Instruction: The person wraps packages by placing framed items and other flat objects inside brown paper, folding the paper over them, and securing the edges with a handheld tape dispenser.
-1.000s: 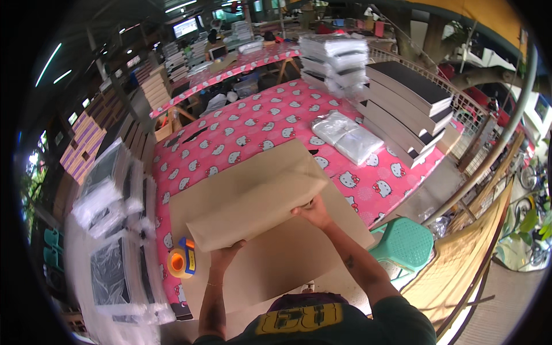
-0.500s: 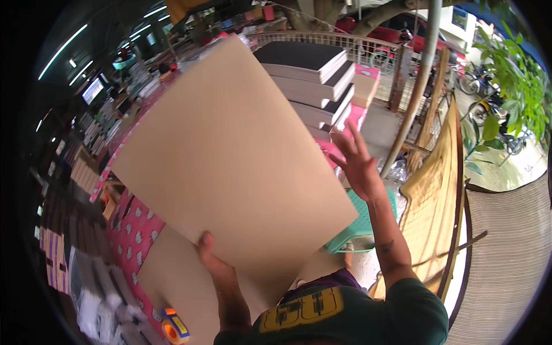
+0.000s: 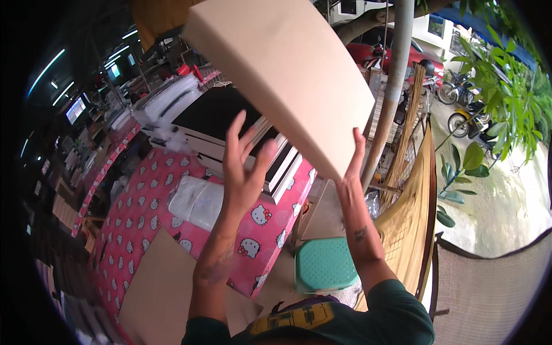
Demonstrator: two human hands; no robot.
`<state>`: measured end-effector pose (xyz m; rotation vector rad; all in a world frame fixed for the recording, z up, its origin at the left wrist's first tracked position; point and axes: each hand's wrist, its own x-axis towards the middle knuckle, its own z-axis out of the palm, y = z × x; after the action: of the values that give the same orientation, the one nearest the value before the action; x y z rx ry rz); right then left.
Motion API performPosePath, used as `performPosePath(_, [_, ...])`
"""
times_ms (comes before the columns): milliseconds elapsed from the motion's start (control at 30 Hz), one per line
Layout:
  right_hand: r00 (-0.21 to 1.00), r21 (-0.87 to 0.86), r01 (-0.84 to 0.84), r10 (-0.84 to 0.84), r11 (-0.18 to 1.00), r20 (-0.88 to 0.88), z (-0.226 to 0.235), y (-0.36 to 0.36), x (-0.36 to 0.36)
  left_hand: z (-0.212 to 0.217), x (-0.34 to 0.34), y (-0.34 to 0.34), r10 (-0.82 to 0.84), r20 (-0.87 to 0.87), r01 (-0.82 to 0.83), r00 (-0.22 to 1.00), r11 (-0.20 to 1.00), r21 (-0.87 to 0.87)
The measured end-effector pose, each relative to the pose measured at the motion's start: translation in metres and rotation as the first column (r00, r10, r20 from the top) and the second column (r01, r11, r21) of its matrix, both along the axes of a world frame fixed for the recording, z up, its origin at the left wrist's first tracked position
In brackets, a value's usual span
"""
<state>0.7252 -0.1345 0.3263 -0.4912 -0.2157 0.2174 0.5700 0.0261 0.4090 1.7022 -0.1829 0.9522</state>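
Hands raised: left hand point(image 3: 244, 169) fingers spread wide beneath flat cardboard sheet point(image 3: 282, 75), right hand point(image 3: 349, 172) touching its lower edge; clear bagged bundle point(image 3: 198, 201) on pink worktop point(image 3: 144, 213) below

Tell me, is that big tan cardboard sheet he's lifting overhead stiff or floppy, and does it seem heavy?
The cardboard sheet bows slightly along its length, so it is probably fairly stiff but bendable. It looks light for its size: the right hand props its lower edge with the fingertips only, and the left hand is open beneath it. Being so broad, it may wobble or catch air.
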Motion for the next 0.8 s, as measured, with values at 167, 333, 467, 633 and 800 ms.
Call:
performPosePath(167, [0.995, 0.105, 0.069, -0.076, 0.992, 0.070, -0.020, -0.036, 0.124, -0.139, -0.045, 0.040, 0.280, -0.087, -0.187, 0.956, 0.810, 0.556])
performPosePath(333, [1.000, 0.092, 0.008, -0.006, 0.996, -0.022, -0.058, -0.022, 0.195, -0.283, -0.091, 0.095, 0.407, -0.391, -0.042, 0.825, 0.735, 0.677])
performPosePath(467, [0.997, 0.048, 0.045, -0.041, 0.998, -0.068, -0.075, 0.001, 0.221, -0.327, -0.107, 0.099, 0.534, -0.368, -0.039, 0.762, 0.605, 0.796])
performPosePath(633, [0.968, 0.102, -0.150, 0.167, 0.983, -0.186, -0.092, 0.017, 0.259, -0.359, -0.114, 0.103, 0.588, -0.410, -0.063, 0.697, 0.621, 0.781])
performPosePath(800, [0.964, 0.052, -0.174, 0.181, 0.983, -0.194, -0.101, 0.025, 0.301, -0.357, -0.111, 0.103, 0.601, -0.420, -0.019, 0.680, 0.587, 0.809])
